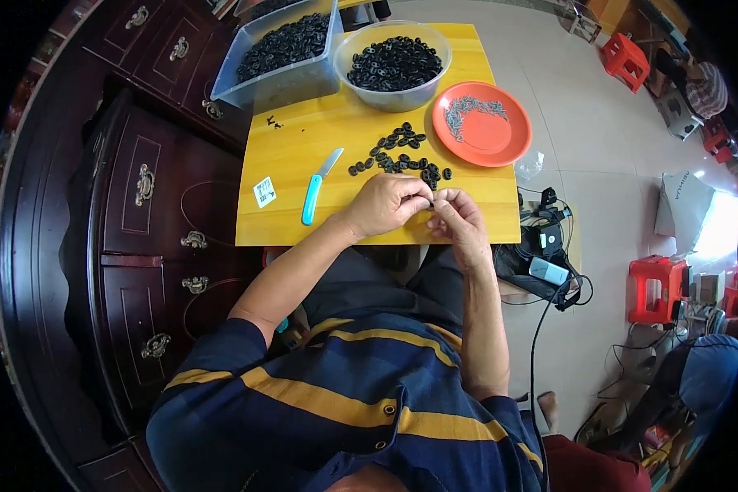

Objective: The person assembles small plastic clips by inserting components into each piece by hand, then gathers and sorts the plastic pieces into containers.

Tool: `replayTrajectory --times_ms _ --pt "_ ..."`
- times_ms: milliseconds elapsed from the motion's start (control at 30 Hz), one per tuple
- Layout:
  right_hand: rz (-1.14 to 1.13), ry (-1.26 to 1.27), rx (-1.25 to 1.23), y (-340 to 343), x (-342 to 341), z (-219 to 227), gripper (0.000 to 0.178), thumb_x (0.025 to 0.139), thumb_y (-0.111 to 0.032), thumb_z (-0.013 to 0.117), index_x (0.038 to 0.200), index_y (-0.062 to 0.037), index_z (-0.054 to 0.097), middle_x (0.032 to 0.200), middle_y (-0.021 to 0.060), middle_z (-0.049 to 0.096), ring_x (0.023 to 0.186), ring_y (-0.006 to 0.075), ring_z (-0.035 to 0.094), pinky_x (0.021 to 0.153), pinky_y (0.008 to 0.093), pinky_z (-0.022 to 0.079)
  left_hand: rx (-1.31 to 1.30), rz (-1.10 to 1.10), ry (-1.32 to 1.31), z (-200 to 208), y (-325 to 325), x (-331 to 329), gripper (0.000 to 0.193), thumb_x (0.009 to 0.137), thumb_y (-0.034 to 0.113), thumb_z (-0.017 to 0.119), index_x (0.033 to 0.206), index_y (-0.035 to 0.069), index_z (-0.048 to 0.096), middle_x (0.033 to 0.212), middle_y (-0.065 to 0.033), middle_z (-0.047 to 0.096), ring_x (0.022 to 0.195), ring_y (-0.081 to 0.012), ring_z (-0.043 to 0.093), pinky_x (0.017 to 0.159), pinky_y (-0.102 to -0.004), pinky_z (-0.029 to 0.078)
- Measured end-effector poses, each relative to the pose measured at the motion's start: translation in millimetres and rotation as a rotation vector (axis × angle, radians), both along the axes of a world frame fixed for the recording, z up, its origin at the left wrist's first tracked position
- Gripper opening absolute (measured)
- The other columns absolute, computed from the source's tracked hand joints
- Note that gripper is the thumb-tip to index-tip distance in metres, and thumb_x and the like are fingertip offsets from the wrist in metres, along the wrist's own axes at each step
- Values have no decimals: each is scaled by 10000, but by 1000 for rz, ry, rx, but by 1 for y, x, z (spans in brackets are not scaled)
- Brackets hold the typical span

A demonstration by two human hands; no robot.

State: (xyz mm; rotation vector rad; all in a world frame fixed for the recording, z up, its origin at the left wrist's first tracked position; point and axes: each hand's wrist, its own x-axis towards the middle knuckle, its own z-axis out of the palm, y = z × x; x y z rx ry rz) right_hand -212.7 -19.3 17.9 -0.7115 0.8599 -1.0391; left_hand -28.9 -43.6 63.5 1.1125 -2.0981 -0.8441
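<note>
At the table point(275, 230), my left hand point(385, 202) and right hand point(466, 228) pinch a tiny dark bit point(431, 205) between fingers point(413, 189); black pieces point(415, 143) lie just beyond, red plate point(494, 136) far right.

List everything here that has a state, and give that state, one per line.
Left hand: fingertips pinched; any held piece too small to tell
Right hand: fingertips pinched, meeting the left's
Turquoise-handled knife: lying flat, blade exposed
Rectangular bin: lidless, holding black pieces
Round tub: lidless, holding black pieces
Red plate: partly covered with grey pieces
Loose black pieces: scattered on the table
Cabinet drawers: shut
</note>
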Motion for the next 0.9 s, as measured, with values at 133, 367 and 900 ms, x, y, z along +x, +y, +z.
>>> replayTrajectory --times_ms 133,367,900 --pt "-47 84 -96 -6 -4 -15 135 947 -119 651 1055 -62 594 843 3 646 703 54 596 601 182 457 -143 -31 -122 3 -7 -14 78 846 77 675 912 36 679 839 -107 675 753 -279 663 649 -351 507" --pt "-232 187 -177 -7 -11 -30 182 948 -52 626 1124 -10 644 853 1 651 711 48 569 645 189 462 -97 23 -259 6 -72 -33 137 795 159 690 884 54 694 858 -117 690 795 -286 678 728 -373 528" --pt "-209 388 -278 -5 -11 -32 96 909 -66 624 975 -6 661 729 12 624 667 72 557 638 238 474 -114 45 -486 -26 -161 -72 80 805 183 641 828 126 693 864 -81 697 832 -288 673 717 -427 531"
